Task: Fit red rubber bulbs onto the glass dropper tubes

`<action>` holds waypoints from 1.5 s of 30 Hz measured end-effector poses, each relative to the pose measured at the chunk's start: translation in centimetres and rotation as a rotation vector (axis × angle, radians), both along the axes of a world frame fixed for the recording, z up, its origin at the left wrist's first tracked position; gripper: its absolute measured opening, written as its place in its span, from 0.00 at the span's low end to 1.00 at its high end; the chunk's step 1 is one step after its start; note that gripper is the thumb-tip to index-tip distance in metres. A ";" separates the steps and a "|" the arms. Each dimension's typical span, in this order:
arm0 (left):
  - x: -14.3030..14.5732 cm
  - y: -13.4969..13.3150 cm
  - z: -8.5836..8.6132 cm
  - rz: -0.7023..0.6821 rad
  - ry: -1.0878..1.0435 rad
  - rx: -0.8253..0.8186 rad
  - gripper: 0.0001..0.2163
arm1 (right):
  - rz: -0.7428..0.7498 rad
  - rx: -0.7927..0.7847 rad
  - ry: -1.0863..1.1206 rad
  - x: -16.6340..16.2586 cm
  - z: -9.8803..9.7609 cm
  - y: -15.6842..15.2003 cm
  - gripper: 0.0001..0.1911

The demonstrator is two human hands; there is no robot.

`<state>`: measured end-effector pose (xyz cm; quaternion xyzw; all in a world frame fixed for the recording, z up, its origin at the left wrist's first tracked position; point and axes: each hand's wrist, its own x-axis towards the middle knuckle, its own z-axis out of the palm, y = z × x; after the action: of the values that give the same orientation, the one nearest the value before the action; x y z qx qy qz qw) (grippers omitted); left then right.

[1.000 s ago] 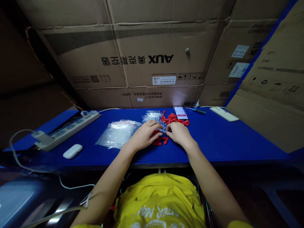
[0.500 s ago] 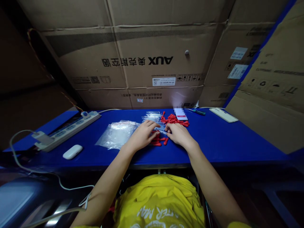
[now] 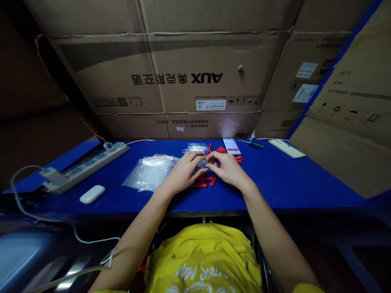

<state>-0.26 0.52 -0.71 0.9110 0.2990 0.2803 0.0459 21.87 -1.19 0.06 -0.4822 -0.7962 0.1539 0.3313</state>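
My left hand (image 3: 187,170) is curled over the near side of a heap of thin clear tubes (image 3: 196,148), and several of the tubes lie between its thumb and fingers. My right hand (image 3: 228,168) is bent inward with fingertips close to the left ones; its thumb and fingers come together at the tubes' right end, and what they pinch is too small to make out. Red rubber bulbs (image 3: 220,150) are piled just beyond the right hand. More red bulbs (image 3: 200,183) lie on the near side, partly under my left hand.
Clear plastic bags (image 3: 149,173) lie on the blue table (image 3: 275,187) left of my hands. Farther left are a white earbud case (image 3: 92,194) and a power strip (image 3: 91,163). Behind the bulbs are a phone (image 3: 232,147), a green screwdriver (image 3: 254,144) and a pale phone (image 3: 287,148). Cardboard (image 3: 171,57) walls the back.
My right hand has shifted slightly up and left, its fingers now nearer the left fingertips and covering part of the red bulbs. The left hand stays almost in place.
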 end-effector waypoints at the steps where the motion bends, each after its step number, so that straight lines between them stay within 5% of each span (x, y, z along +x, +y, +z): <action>1: 0.0 0.0 0.0 0.009 0.021 0.009 0.14 | 0.048 0.007 0.041 -0.1 0.2 -0.2 0.05; 7: 0.2 0.1 -0.3 0.146 0.142 -0.039 0.14 | 0.012 -0.036 0.052 0.4 0.6 -0.8 0.10; 13: 0.2 -0.5 0.4 0.330 0.136 -0.125 0.13 | 0.142 -0.370 -0.187 1.2 0.4 -1.0 0.12; 21: 0.2 -0.7 0.4 0.317 0.119 -0.110 0.14 | 0.091 -0.371 -0.286 0.9 0.0 -1.1 0.09; 24: 0.1 -0.6 0.4 0.300 0.102 -0.083 0.15 | 0.073 -0.272 -0.184 1.9 0.6 -1.2 0.11; 30: 0.0 -0.7 0.6 0.264 -0.045 -0.087 0.16 | 0.007 0.004 0.377 2.0 1.9 -1.1 0.10; 45: 0.0 -0.9 0.5 0.203 -0.294 -0.007 0.15 | 0.133 0.033 0.697 -1.5 0.3 -0.9 0.11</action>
<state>-0.26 -0.35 -0.25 0.8252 0.3805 0.4126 0.0637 20.38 -2.09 0.37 -0.3427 -0.6674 0.3176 0.5799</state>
